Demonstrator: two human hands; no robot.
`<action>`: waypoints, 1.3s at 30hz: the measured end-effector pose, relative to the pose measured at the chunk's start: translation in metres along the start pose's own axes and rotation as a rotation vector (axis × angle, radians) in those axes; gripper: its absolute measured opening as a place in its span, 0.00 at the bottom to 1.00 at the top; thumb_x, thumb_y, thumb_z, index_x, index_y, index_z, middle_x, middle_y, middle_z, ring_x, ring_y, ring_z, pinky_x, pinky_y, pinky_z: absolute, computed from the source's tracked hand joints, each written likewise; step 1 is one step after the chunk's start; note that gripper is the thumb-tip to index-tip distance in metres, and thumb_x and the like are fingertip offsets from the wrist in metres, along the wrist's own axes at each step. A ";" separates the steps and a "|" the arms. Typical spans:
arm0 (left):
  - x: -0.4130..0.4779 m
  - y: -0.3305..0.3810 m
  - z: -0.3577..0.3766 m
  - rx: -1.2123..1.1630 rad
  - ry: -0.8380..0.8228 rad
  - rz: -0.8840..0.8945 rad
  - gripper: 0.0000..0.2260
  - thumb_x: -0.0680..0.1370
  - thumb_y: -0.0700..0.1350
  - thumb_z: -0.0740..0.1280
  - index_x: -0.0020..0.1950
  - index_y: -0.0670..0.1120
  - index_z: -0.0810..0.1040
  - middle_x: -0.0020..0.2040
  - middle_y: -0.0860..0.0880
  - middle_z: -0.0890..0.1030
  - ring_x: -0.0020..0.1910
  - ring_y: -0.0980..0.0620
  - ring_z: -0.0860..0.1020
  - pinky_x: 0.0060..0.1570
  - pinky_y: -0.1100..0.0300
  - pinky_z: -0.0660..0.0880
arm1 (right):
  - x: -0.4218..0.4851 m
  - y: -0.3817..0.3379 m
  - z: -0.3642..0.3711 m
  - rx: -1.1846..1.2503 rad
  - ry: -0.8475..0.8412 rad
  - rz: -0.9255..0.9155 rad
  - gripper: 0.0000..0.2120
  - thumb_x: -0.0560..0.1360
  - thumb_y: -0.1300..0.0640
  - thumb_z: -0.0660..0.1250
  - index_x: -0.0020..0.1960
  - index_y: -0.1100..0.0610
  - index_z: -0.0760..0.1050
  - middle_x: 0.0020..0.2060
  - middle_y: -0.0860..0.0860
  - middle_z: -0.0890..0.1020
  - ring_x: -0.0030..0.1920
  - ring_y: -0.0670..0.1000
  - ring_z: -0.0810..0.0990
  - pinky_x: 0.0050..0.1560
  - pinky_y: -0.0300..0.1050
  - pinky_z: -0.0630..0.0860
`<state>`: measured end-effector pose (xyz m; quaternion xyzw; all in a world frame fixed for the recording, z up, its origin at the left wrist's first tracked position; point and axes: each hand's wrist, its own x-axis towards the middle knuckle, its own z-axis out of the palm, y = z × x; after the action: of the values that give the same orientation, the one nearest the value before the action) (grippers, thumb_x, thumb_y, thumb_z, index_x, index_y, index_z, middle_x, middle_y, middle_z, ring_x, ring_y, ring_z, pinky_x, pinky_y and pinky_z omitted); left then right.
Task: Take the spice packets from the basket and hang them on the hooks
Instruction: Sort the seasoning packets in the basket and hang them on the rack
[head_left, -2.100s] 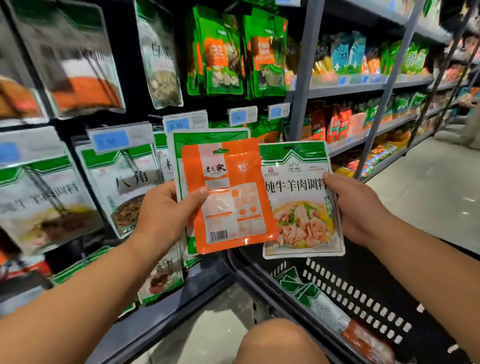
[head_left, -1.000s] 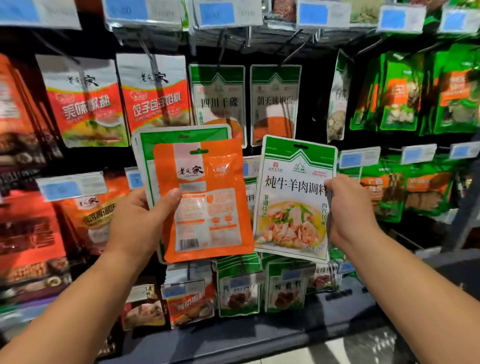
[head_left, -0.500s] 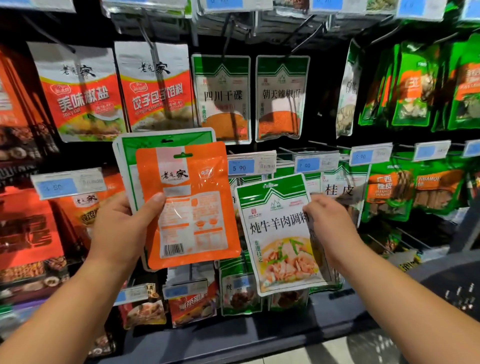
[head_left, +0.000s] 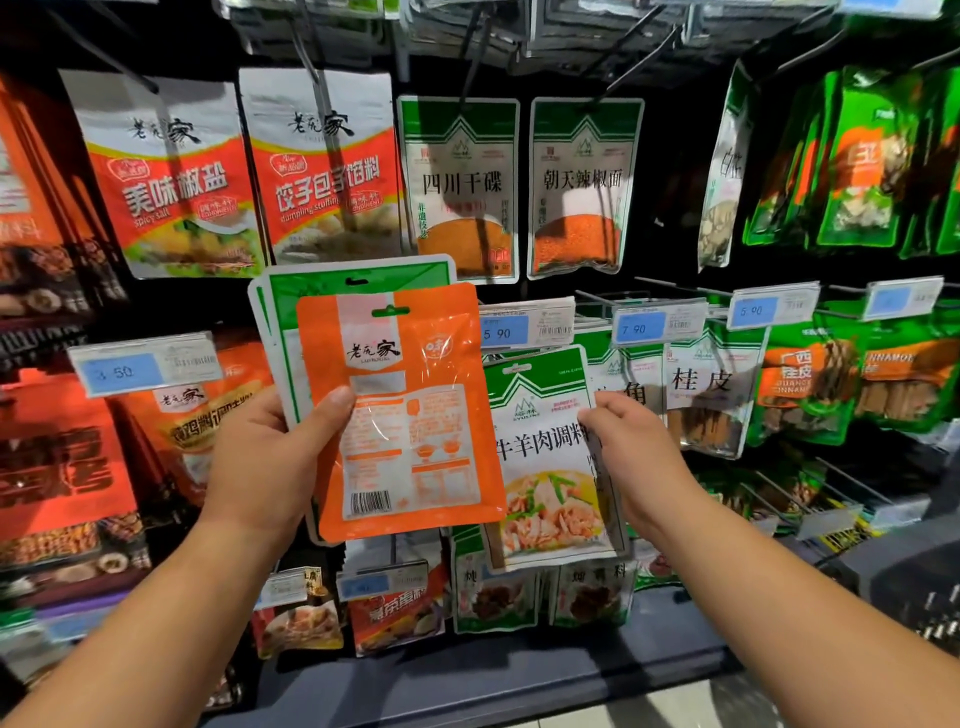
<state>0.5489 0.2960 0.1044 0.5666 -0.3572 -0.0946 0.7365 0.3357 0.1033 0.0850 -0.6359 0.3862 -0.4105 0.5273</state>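
My left hand (head_left: 270, 457) grips a small stack of packets: an orange packet (head_left: 410, 415) in front, its back label facing me, and green-topped packets (head_left: 358, 278) behind it. My right hand (head_left: 631, 457) pinches the right edge of a green-and-white meat seasoning packet (head_left: 545, 467), held against the hook row under the 5.90 price tag (head_left: 524, 330). Whether its hang hole sits on a hook is hidden. The basket (head_left: 930, 608) shows only as a dark corner at the right edge.
Hook rows fill the wall: red and white packets (head_left: 171, 176) upper left, green-topped chilli packets (head_left: 460, 187) upper middle, green bags (head_left: 857, 161) upper right, cinnamon packets (head_left: 711, 384) to the right. A dark shelf ledge (head_left: 493, 675) runs below.
The view turned from the basket to the hook wall. My right hand lowered the green-and-white packet and brought it against the row under the 5.90 tag. My left hand kept its stack.
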 end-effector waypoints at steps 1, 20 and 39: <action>0.000 0.000 -0.001 0.003 -0.001 -0.004 0.04 0.79 0.41 0.70 0.50 0.47 0.85 0.49 0.47 0.88 0.48 0.43 0.87 0.51 0.44 0.81 | 0.002 0.002 0.001 0.010 -0.008 0.004 0.21 0.83 0.61 0.63 0.70 0.73 0.67 0.72 0.70 0.68 0.72 0.69 0.67 0.73 0.61 0.65; 0.004 -0.006 0.005 0.030 -0.027 -0.026 0.05 0.76 0.45 0.72 0.51 0.47 0.85 0.50 0.48 0.88 0.49 0.45 0.87 0.52 0.42 0.82 | 0.022 0.014 0.023 0.097 -0.048 -0.060 0.19 0.83 0.55 0.64 0.72 0.62 0.73 0.71 0.53 0.74 0.67 0.47 0.74 0.66 0.44 0.62; 0.007 -0.006 -0.005 0.047 -0.034 -0.007 0.07 0.77 0.45 0.71 0.52 0.45 0.84 0.50 0.49 0.88 0.49 0.47 0.87 0.47 0.48 0.84 | 0.045 0.020 0.041 0.023 0.044 -0.081 0.08 0.81 0.57 0.64 0.44 0.56 0.73 0.37 0.52 0.74 0.38 0.51 0.71 0.44 0.45 0.65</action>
<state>0.5582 0.2942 0.1016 0.5834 -0.3696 -0.0984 0.7165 0.3893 0.0735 0.0660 -0.6355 0.3670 -0.4499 0.5089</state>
